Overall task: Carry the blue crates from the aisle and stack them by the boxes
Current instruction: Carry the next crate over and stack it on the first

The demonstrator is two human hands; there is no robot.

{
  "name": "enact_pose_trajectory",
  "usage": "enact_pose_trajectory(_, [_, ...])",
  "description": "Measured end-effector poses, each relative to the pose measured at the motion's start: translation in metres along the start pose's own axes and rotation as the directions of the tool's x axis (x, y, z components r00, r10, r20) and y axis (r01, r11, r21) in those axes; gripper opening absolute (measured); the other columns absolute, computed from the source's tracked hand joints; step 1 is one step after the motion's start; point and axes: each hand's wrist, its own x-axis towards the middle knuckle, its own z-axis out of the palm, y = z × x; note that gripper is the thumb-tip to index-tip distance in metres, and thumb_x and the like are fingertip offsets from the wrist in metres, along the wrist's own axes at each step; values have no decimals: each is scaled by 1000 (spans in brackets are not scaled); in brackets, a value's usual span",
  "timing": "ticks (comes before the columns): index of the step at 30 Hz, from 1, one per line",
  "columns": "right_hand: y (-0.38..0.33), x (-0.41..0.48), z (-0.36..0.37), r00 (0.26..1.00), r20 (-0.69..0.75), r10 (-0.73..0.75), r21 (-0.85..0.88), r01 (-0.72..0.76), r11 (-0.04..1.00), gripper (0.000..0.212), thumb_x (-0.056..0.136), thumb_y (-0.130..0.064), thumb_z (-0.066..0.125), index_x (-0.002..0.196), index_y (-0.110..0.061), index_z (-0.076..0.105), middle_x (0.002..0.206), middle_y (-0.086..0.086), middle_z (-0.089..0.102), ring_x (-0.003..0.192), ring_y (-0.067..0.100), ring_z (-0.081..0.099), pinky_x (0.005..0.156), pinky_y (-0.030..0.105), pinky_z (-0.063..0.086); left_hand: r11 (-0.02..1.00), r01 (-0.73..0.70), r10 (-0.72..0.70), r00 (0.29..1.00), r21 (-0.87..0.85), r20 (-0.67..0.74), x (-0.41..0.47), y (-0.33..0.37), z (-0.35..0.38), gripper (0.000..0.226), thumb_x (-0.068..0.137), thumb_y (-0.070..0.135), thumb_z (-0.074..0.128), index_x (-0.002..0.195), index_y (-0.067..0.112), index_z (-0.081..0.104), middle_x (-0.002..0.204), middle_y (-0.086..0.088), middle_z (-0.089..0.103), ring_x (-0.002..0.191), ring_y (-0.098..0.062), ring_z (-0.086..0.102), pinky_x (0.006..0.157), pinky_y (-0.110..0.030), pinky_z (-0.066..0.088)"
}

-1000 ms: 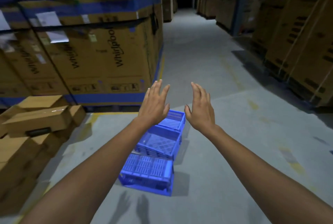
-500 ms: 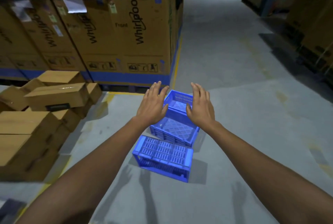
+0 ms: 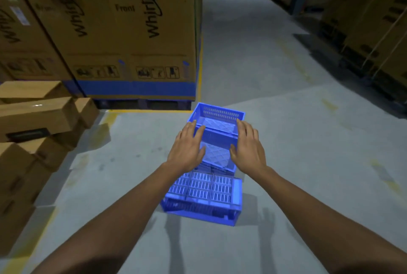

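Note:
Three blue plastic crates lie in a row on the grey floor ahead of me. The nearest crate (image 3: 203, 196) is upside down, its slotted bottom facing up. The middle crate (image 3: 217, 151) and the far crate (image 3: 220, 116) stand upright and are empty. My left hand (image 3: 187, 147) hovers over the left rim of the middle crate, fingers spread, holding nothing. My right hand (image 3: 248, 148) hovers over its right rim, also spread and empty. I cannot tell whether either hand touches the crate.
A pile of small cardboard boxes (image 3: 33, 117) sits at the left on the floor. Tall cartons (image 3: 123, 31) on a pallet stand behind them, edged by a yellow floor line (image 3: 199, 71). More stacked cartons (image 3: 363, 20) line the aisle's right side.
The view has closed in on the crates and tilted down. Both hands have dropped from in front of me to just above the middle crate's sides.

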Motion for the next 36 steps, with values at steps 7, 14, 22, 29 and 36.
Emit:
enact_pose_trajectory(7, [71, -41, 202, 997, 20, -71, -53, 72, 996, 82, 84, -17, 65, 152, -7, 22, 152, 14, 30, 133, 34, 33, 104, 44, 41, 999, 3, -3, 1000, 39, -8, -17, -37, 224, 68, 97, 40, 48, 153, 14, 19, 160, -17, 12, 148, -32, 11, 119, -46, 17])
enact_pose_trajectory(14, [148, -85, 378, 992, 87, -87, -125, 97, 987, 83, 86, -20, 61, 154, -10, 15, 154, 12, 24, 132, 33, 31, 101, 46, 41, 999, -39, 38, 999, 37, 35, -35, -63, 421, 86, 89, 69, 36, 155, 17, 14, 162, -15, 8, 149, -31, 5, 119, -49, 15])
enact_pose_trajectory(22, [224, -115, 494, 955, 297, -28, -216, 96, 972, 59, 95, -55, 42, 143, -22, 40, 158, 5, 22, 145, 31, 12, 109, 61, 21, 973, -205, 170, 949, 110, 266, -47, -67, 554, 117, 67, 81, 57, 155, 24, 5, 161, -14, 9, 148, -31, 9, 115, -56, 20])
enact_pose_trajectory(29, [229, -123, 497, 959, 280, -37, -201, 96, 975, 59, 93, -65, 35, 128, -21, 52, 131, 5, 47, 123, 27, 38, 97, 50, 35, 987, 49, -77, 980, 152, 182, -43, -55, 558, 91, 83, 39, 66, 153, 24, 10, 158, -13, 16, 147, -34, 10, 113, -67, 11])
enact_pose_trajectory(36, [205, -134, 489, 941, 336, 46, -209, 27, 977, 86, 80, -82, 42, 129, -12, 49, 136, 17, 43, 128, 37, 34, 100, 53, 39, 384, 823, -885, 457, -418, 88, -57, -10, 569, 113, 83, 23, 75, 153, 28, -13, 157, -19, -27, 146, -44, -13, 109, -70, 11])
